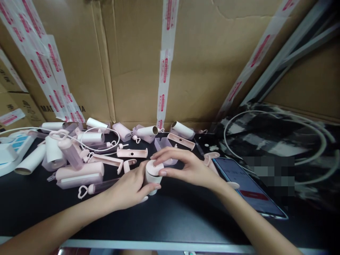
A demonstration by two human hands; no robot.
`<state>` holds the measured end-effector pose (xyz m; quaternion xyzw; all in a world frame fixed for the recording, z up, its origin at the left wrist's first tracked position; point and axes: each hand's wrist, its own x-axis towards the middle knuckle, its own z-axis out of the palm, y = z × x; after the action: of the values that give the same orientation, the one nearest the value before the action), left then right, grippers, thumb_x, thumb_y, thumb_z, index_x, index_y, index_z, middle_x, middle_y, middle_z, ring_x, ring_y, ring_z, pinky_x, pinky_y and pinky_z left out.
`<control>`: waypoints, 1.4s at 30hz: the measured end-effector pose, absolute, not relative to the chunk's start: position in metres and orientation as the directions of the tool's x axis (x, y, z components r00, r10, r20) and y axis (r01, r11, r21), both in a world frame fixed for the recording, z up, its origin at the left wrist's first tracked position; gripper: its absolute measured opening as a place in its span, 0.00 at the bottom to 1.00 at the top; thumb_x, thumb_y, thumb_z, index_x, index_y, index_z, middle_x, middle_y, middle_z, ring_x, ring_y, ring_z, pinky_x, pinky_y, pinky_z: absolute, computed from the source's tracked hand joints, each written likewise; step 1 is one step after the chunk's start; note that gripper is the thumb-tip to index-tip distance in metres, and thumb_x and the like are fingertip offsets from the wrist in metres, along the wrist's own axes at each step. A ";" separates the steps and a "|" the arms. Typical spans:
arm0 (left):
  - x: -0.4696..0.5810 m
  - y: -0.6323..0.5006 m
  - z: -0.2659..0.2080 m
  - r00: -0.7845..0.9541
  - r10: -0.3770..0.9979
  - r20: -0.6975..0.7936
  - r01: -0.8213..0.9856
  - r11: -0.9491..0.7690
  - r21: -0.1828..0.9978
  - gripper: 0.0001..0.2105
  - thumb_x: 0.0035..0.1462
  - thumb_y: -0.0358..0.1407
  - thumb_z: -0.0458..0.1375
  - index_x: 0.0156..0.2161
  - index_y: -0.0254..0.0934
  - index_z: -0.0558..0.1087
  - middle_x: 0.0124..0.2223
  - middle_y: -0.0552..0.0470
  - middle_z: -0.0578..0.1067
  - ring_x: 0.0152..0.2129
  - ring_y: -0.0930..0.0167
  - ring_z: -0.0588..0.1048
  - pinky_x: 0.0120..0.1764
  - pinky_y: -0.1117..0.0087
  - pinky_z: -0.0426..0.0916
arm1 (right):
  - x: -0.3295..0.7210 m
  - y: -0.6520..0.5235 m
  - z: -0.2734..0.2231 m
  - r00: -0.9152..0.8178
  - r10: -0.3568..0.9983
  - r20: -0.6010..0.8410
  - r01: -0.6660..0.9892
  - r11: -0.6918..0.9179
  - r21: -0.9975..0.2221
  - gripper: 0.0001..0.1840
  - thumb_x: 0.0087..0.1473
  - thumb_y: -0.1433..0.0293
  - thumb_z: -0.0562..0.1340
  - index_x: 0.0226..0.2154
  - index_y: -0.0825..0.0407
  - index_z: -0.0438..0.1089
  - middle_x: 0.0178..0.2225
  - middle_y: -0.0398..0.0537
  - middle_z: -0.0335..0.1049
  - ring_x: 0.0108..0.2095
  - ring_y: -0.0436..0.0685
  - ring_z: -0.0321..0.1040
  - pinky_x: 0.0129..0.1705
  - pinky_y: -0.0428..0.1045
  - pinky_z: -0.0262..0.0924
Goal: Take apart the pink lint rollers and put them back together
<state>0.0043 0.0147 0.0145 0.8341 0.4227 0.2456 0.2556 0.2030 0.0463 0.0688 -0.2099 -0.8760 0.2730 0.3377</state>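
Observation:
Near the middle of the black table, my left hand (132,187) is wrapped round a short white cylinder (154,180) standing upright. It looks like a paper roll. On its top end sits a pale pink round cap (154,168), pinched by the fingers and thumb of my right hand (183,167). Just behind my hands lie a translucent pink case (162,145) and a pink bracket-shaped part (132,153) with a hole in it. Beside my left wrist is a clear tube with a heart-shaped loop (83,192). The cylinder's left side is hidden by my fingers.
Several white rolls (32,159) and pink plastic parts (79,171) crowd the left and back. A phone (249,187) lies by my right forearm. A white cable (230,141) coils over black plastic at right. Taped cardboard (135,63) stands behind; a power strip (16,150) is far left.

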 end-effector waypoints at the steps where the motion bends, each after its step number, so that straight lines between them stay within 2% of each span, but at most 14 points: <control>1: 0.004 0.015 0.014 0.522 0.831 0.193 0.577 -0.511 0.637 0.25 0.57 0.46 0.50 0.56 0.35 0.53 0.54 0.41 0.66 0.49 0.60 0.68 0.49 0.61 0.62 | 0.203 0.047 0.068 -0.676 0.544 0.497 0.179 0.776 -0.605 0.08 0.49 0.69 0.65 0.35 0.53 0.73 0.38 0.49 0.73 0.43 0.55 0.69 0.47 0.51 0.63; 11: 0.004 0.014 0.013 0.533 0.816 0.223 0.548 -0.534 0.644 0.24 0.58 0.45 0.49 0.55 0.35 0.52 0.52 0.40 0.68 0.47 0.61 0.70 0.46 0.61 0.64 | 0.205 0.047 0.063 -0.661 0.436 0.611 0.229 0.892 -0.389 0.05 0.48 0.69 0.65 0.31 0.53 0.74 0.37 0.51 0.76 0.40 0.56 0.73 0.41 0.50 0.67; 19: 0.005 0.014 0.011 0.533 0.809 0.249 0.540 -0.552 0.636 0.23 0.57 0.44 0.51 0.54 0.35 0.53 0.51 0.39 0.68 0.46 0.59 0.70 0.46 0.59 0.66 | 0.201 0.041 0.055 -0.663 0.323 0.676 0.248 0.946 -0.208 0.08 0.48 0.74 0.61 0.35 0.53 0.72 0.40 0.52 0.75 0.41 0.55 0.72 0.41 0.49 0.67; 21: 0.005 0.014 0.007 0.519 0.798 0.306 0.539 -0.584 0.607 0.25 0.57 0.42 0.52 0.56 0.35 0.51 0.53 0.37 0.66 0.50 0.59 0.68 0.48 0.57 0.64 | 0.198 0.040 0.050 -0.635 0.289 0.717 0.260 0.953 -0.154 0.10 0.47 0.76 0.60 0.35 0.54 0.71 0.40 0.53 0.75 0.41 0.55 0.72 0.40 0.49 0.67; 25: 0.002 0.018 0.004 0.425 0.714 0.556 0.540 -0.693 0.478 0.37 0.53 0.41 0.57 0.59 0.37 0.39 0.59 0.34 0.55 0.57 0.57 0.58 0.53 0.51 0.58 | 0.191 0.039 0.041 -0.578 0.249 0.777 0.275 0.956 -0.102 0.11 0.44 0.78 0.56 0.33 0.54 0.69 0.37 0.54 0.75 0.40 0.55 0.72 0.40 0.49 0.68; 27: 0.000 0.018 0.006 0.442 0.638 0.631 0.505 -0.758 0.413 0.39 0.52 0.39 0.59 0.59 0.39 0.35 0.58 0.35 0.56 0.56 0.59 0.58 0.53 0.51 0.59 | 0.190 0.039 0.037 -0.560 0.248 0.790 0.280 0.955 -0.101 0.10 0.44 0.78 0.55 0.31 0.54 0.68 0.35 0.54 0.75 0.39 0.55 0.73 0.39 0.49 0.68; 30: -0.002 0.015 0.009 0.495 0.599 0.629 0.489 -0.791 0.368 0.41 0.50 0.38 0.60 0.59 0.40 0.36 0.57 0.37 0.57 0.56 0.59 0.58 0.54 0.51 0.58 | 0.189 0.039 0.030 -0.533 0.207 0.820 0.329 0.944 -0.025 0.10 0.41 0.77 0.55 0.30 0.54 0.67 0.36 0.54 0.75 0.39 0.57 0.72 0.37 0.49 0.68; 33: -0.004 0.011 0.011 0.485 0.654 0.580 0.551 -0.744 0.379 0.41 0.49 0.40 0.61 0.60 0.39 0.39 0.59 0.35 0.54 0.56 0.56 0.58 0.54 0.50 0.57 | 0.188 0.038 0.022 -0.515 0.159 0.843 0.380 0.923 0.059 0.14 0.39 0.76 0.55 0.32 0.54 0.68 0.38 0.54 0.74 0.41 0.58 0.72 0.36 0.49 0.68; 36: -0.006 0.014 0.016 0.532 0.637 0.558 0.543 -0.762 0.353 0.41 0.48 0.37 0.60 0.60 0.39 0.37 0.58 0.35 0.55 0.55 0.57 0.60 0.53 0.51 0.59 | 0.187 0.037 0.018 -0.472 0.180 0.863 0.401 0.916 0.028 0.14 0.39 0.76 0.54 0.32 0.52 0.67 0.37 0.53 0.75 0.41 0.58 0.72 0.36 0.49 0.68; 40: -0.014 0.023 0.023 0.690 0.444 0.571 0.447 -0.883 0.146 0.38 0.47 0.33 0.59 0.59 0.44 0.42 0.58 0.41 0.58 0.56 0.58 0.59 0.55 0.50 0.55 | 0.189 0.036 0.026 -0.517 0.251 0.818 0.384 0.922 -0.041 0.10 0.40 0.75 0.54 0.29 0.51 0.66 0.36 0.51 0.75 0.37 0.57 0.73 0.34 0.49 0.67; 42: -0.018 0.025 0.024 0.707 0.437 0.556 0.452 -0.884 0.120 0.35 0.51 0.32 0.57 0.59 0.43 0.42 0.57 0.40 0.59 0.56 0.59 0.60 0.55 0.52 0.57 | 0.193 0.037 0.033 -0.578 0.285 0.765 0.346 0.934 -0.087 0.10 0.42 0.76 0.54 0.31 0.52 0.66 0.36 0.50 0.75 0.34 0.56 0.73 0.32 0.48 0.66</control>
<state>-0.0175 0.0254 0.0238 0.9239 0.2406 0.2974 -0.0126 0.1934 0.0366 0.0334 -0.1777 -0.8875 -0.0359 0.4237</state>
